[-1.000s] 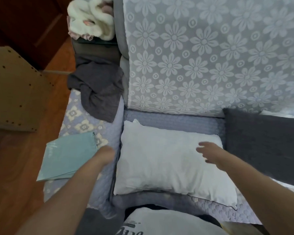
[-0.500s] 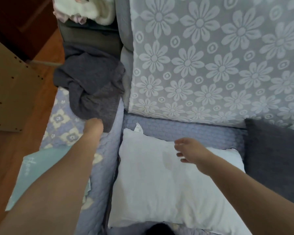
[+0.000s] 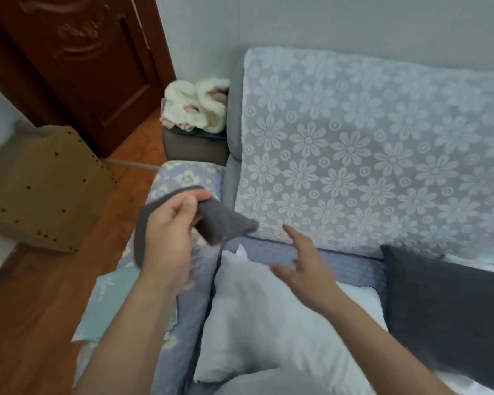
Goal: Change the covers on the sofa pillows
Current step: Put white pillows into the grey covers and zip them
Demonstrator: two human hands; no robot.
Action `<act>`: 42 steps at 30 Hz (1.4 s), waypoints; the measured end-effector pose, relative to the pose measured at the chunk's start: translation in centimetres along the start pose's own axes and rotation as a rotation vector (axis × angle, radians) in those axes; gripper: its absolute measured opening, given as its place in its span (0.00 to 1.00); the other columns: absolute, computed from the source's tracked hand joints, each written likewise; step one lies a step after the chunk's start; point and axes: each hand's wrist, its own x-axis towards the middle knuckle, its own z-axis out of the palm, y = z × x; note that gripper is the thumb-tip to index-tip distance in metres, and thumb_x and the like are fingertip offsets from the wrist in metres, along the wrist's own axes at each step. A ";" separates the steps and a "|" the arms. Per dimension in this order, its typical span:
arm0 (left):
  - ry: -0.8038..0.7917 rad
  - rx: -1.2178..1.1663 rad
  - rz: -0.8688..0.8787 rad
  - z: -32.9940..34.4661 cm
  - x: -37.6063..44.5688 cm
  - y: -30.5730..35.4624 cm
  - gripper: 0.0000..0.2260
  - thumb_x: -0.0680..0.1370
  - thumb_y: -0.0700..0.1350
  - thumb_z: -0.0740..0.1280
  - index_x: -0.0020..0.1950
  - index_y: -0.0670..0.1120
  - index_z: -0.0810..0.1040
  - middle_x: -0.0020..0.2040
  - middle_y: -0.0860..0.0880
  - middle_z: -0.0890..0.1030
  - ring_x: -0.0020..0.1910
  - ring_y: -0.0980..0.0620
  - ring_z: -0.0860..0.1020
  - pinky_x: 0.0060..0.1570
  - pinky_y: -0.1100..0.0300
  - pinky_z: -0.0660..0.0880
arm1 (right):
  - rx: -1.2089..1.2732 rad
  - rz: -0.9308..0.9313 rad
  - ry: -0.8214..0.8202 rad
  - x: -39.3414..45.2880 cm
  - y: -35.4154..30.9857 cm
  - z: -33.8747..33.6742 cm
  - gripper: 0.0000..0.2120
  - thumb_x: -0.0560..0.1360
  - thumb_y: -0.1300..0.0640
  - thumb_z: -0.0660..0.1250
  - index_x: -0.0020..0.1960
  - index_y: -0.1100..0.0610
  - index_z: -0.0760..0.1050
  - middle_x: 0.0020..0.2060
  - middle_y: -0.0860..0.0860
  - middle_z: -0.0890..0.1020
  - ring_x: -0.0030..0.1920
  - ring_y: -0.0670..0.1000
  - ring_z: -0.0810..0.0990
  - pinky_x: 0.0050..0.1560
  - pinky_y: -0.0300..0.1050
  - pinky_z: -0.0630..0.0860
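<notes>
Head view: a bare white pillow (image 3: 271, 323) lies flat on the sofa seat (image 3: 340, 260), low and centre, with no cover on it. At its 10 o'clock the left hand (image 3: 171, 232) is lifted above the seat's left edge, fingers and thumb curled tight around a bunched grey cover (image 3: 223, 223), which droops in a loop around the wrist and hangs clear of the pillow. The right hand (image 3: 305, 266) hovers over the pillow's top edge with fingers spread and holds nothing; it is just beside the hanging cloth but apart from it.

At the pillow's 3 o'clock a dark grey pillow (image 3: 445, 309) lies on the seat, already in a cover. At 8 o'clock a folded pale teal cloth (image 3: 109, 306) sits on the sofa's patterned left edge, partly hidden by the left forearm; it could be another cover, though that is a guess.

As a judgement, the white pillow is stripped and the task is about midway: the grey cover must be opened and pulled over it, or swapped for the teal one.
</notes>
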 end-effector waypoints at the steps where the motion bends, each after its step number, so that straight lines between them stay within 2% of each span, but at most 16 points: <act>1: -0.069 -0.029 0.057 0.7 -1.1 2.5 0.18 0.82 0.33 0.60 0.48 0.51 0.86 0.50 0.51 0.85 0.55 0.50 0.81 0.59 0.51 0.76 | -0.150 -0.134 0.086 -0.8 -0.9 -0.1 0.40 0.73 0.45 0.70 0.80 0.50 0.57 0.78 0.52 0.60 0.77 0.52 0.58 0.76 0.50 0.58; 3: -0.193 -0.039 0.228 2.0 -3.4 7.0 0.26 0.73 0.23 0.58 0.50 0.50 0.85 0.49 0.54 0.83 0.53 0.54 0.80 0.54 0.61 0.74 | -0.295 -0.295 0.197 -2.7 -2.8 -0.9 0.46 0.69 0.40 0.69 0.80 0.54 0.55 0.78 0.56 0.56 0.79 0.57 0.51 0.78 0.53 0.49; 5: -0.238 0.011 0.365 2.9 -5.5 11.2 0.28 0.71 0.19 0.57 0.53 0.47 0.83 0.48 0.56 0.83 0.52 0.58 0.80 0.53 0.65 0.75 | -0.235 -0.373 0.210 -3.9 -4.8 -2.9 0.34 0.69 0.43 0.68 0.72 0.52 0.69 0.71 0.52 0.70 0.73 0.55 0.63 0.76 0.53 0.59; 7: -0.176 0.078 0.445 3.4 -6.3 14.2 0.18 0.77 0.26 0.64 0.53 0.49 0.81 0.48 0.57 0.84 0.52 0.60 0.82 0.54 0.65 0.77 | -0.202 -0.390 0.299 -5.3 -6.2 -5.9 0.08 0.71 0.55 0.66 0.49 0.48 0.78 0.48 0.43 0.80 0.54 0.50 0.76 0.59 0.47 0.72; 9: -0.025 0.166 0.452 3.5 -5.8 15.1 0.08 0.79 0.39 0.70 0.50 0.53 0.80 0.47 0.56 0.84 0.49 0.61 0.82 0.53 0.60 0.79 | -0.118 -0.273 0.411 -6.3 -6.3 -9.5 0.13 0.71 0.67 0.64 0.41 0.49 0.78 0.36 0.41 0.80 0.41 0.44 0.77 0.45 0.36 0.70; 12: 0.034 0.219 0.361 3.4 -5.2 14.0 0.05 0.81 0.45 0.68 0.49 0.55 0.78 0.47 0.54 0.83 0.47 0.59 0.82 0.52 0.56 0.80 | -0.081 -0.239 0.573 -8.4 -7.3 -15.3 0.15 0.74 0.69 0.63 0.45 0.51 0.81 0.35 0.44 0.81 0.38 0.42 0.76 0.40 0.38 0.68; 16: -0.061 0.255 0.267 4.1 -4.0 12.8 0.03 0.82 0.45 0.68 0.50 0.53 0.80 0.49 0.52 0.84 0.51 0.53 0.83 0.54 0.51 0.81 | -0.230 -0.295 0.714 -9.4 -9.0 -20.3 0.08 0.79 0.59 0.65 0.40 0.55 0.76 0.32 0.51 0.78 0.39 0.55 0.77 0.38 0.49 0.65; 20: -0.013 0.070 0.398 5.0 -5.2 15.5 0.01 0.80 0.47 0.70 0.50 0.51 0.81 0.48 0.50 0.84 0.50 0.51 0.83 0.53 0.46 0.82 | -0.192 -0.366 0.827 -10.1 -10.6 -23.1 0.08 0.80 0.59 0.64 0.43 0.58 0.78 0.37 0.53 0.79 0.42 0.54 0.75 0.44 0.51 0.69; 25: -0.376 -0.021 0.477 5.5 -11.0 16.1 0.04 0.74 0.41 0.74 0.43 0.50 0.83 0.41 0.49 0.84 0.42 0.51 0.82 0.43 0.50 0.81 | -0.136 -0.151 0.952 -11.9 -5.5 -22.7 0.12 0.78 0.50 0.59 0.40 0.53 0.77 0.40 0.57 0.77 0.45 0.58 0.75 0.45 0.50 0.70; 28: -0.483 0.159 0.356 6.9 -14.8 10.5 0.09 0.74 0.37 0.75 0.39 0.47 0.79 0.34 0.48 0.81 0.34 0.54 0.79 0.34 0.57 0.76 | -0.014 0.247 0.839 -14.2 1.4 -18.3 0.16 0.77 0.49 0.68 0.63 0.51 0.77 0.64 0.61 0.75 0.62 0.62 0.74 0.65 0.61 0.72; 31: -0.507 0.325 0.236 8.9 -18.6 3.2 0.09 0.72 0.43 0.76 0.38 0.46 0.76 0.32 0.49 0.77 0.32 0.58 0.73 0.35 0.55 0.72 | 0.870 0.289 0.221 -18.7 4.7 -11.0 0.41 0.56 0.36 0.82 0.66 0.46 0.75 0.66 0.52 0.79 0.64 0.56 0.78 0.64 0.67 0.74; 33: -0.601 0.452 0.265 10.0 -20.5 -1.0 0.06 0.70 0.47 0.71 0.41 0.48 0.75 0.35 0.52 0.77 0.35 0.59 0.74 0.39 0.55 0.73 | 1.280 0.210 -0.130 -20.7 4.3 -6.6 0.45 0.55 0.42 0.85 0.69 0.50 0.74 0.66 0.53 0.79 0.67 0.56 0.76 0.68 0.67 0.70; 35: -0.744 0.542 0.251 10.5 -21.9 -4.0 0.04 0.71 0.46 0.65 0.45 0.51 0.76 0.42 0.55 0.79 0.44 0.58 0.78 0.47 0.55 0.76 | 1.431 0.230 -0.083 -20.9 2.8 -4.0 0.31 0.63 0.49 0.83 0.61 0.59 0.78 0.58 0.56 0.81 0.62 0.53 0.79 0.67 0.58 0.70; 37: -0.787 0.581 0.211 10.3 -22.3 -6.2 0.10 0.71 0.43 0.64 0.52 0.52 0.75 0.51 0.56 0.77 0.51 0.56 0.78 0.53 0.53 0.76 | 1.365 0.354 0.167 -20.1 2.1 -3.3 0.18 0.78 0.51 0.70 0.58 0.65 0.77 0.54 0.60 0.81 0.58 0.55 0.81 0.62 0.53 0.73; 39: -0.746 0.637 0.241 9.8 -22.0 -7.7 0.16 0.71 0.42 0.66 0.57 0.53 0.70 0.57 0.57 0.70 0.52 0.56 0.75 0.53 0.54 0.75 | 1.223 0.479 0.279 -19.3 1.7 -3.5 0.21 0.84 0.50 0.58 0.57 0.68 0.77 0.54 0.65 0.83 0.54 0.61 0.82 0.56 0.55 0.75; 42: -0.717 0.744 0.362 9.4 -21.4 -8.8 0.21 0.72 0.46 0.66 0.65 0.53 0.69 0.60 0.55 0.68 0.53 0.52 0.75 0.52 0.53 0.74 | 1.145 0.524 0.365 -19.1 1.3 -4.0 0.22 0.84 0.49 0.57 0.56 0.67 0.78 0.50 0.64 0.85 0.48 0.61 0.84 0.50 0.56 0.75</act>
